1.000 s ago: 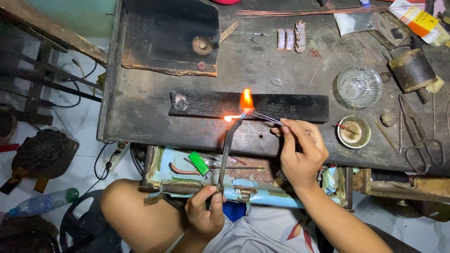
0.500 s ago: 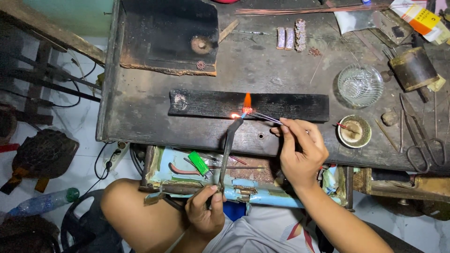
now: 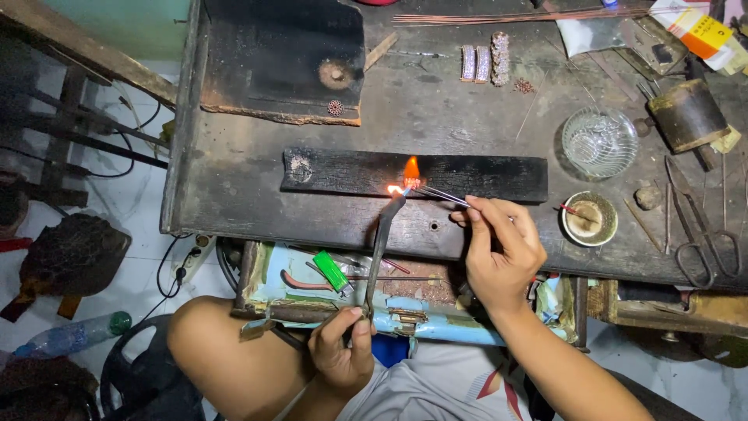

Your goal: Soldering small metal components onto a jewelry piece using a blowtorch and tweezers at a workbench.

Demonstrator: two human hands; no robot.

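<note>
Gripping a long dark torch [image 3: 379, 249] low at the handle with the left hand [image 3: 341, 352], fingers wrapped fully around it. Pinching thin metal tweezers [image 3: 440, 194] in the right hand [image 3: 499, 253], fingers closed tight on them. Meeting tweezer tips and torch nozzle at a small orange flame [image 3: 410, 172] over the charred black block [image 3: 483, 175], lying lengthwise mid-table [image 3: 234, 187]. Glowing white-hot beside the flame; the piece being heated too small to make out. Sitting near the right hand: a round dish [image 3: 590, 219], a glass bowl [image 3: 600, 143], scissors [image 3: 705, 245].
</note>
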